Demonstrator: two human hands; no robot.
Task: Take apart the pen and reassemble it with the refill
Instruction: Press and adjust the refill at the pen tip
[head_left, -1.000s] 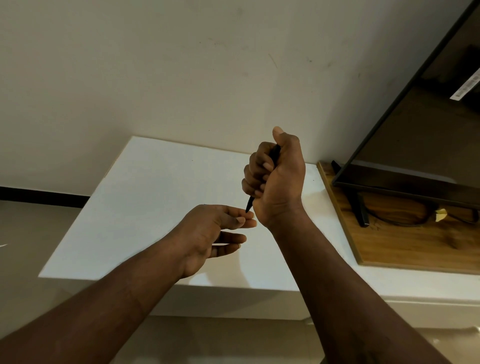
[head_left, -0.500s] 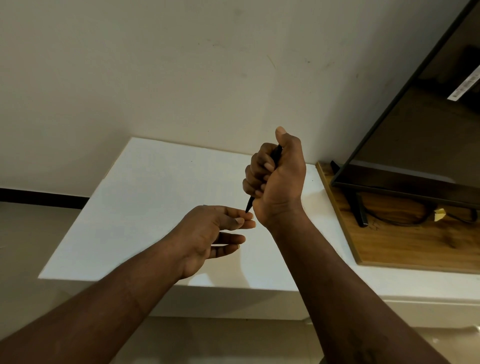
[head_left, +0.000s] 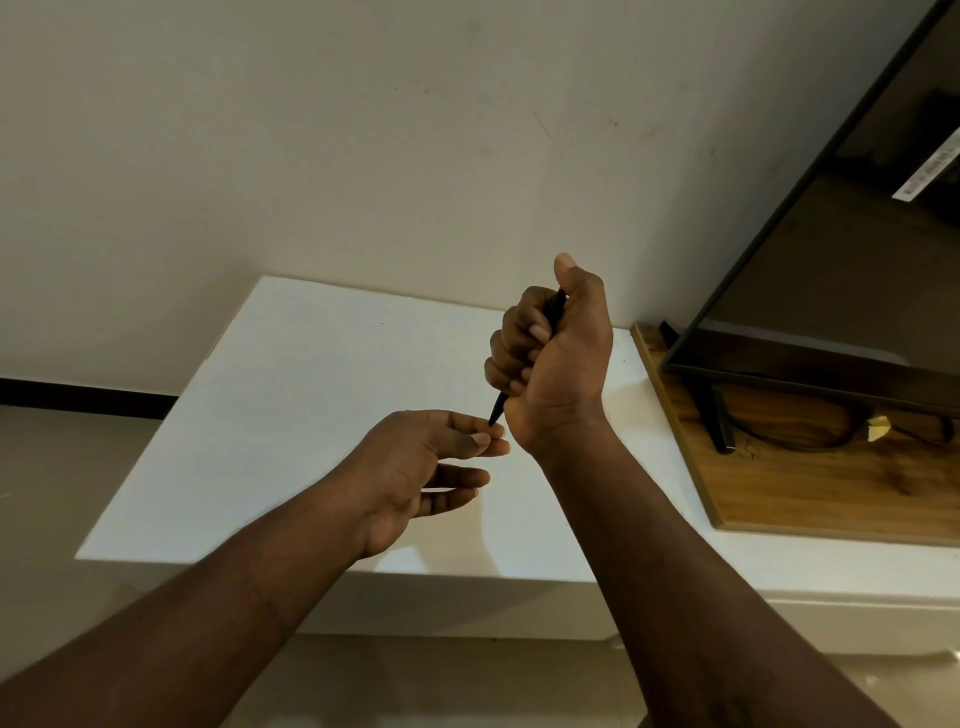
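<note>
My right hand (head_left: 558, 364) grips a slim black pen (head_left: 497, 410) in a fist above the white table, thumb up. The pen slants down to the left. Only its top end by the thumb and its pointed lower end below the fist show; the fingers hide the rest. My left hand (head_left: 410, 462) is just below and left of it, with thumb and forefinger pinching at the pen's tip. Its other fingers are stretched out loosely underneath. No separate refill is plainly visible.
Both hands hover over a white table (head_left: 291, 405) that stands against a pale wall. To the right, a wooden board (head_left: 810, 493) carries a dark TV screen (head_left: 841, 249) on its stand, with a black cable (head_left: 810, 444) and a small yellow tag (head_left: 878, 427).
</note>
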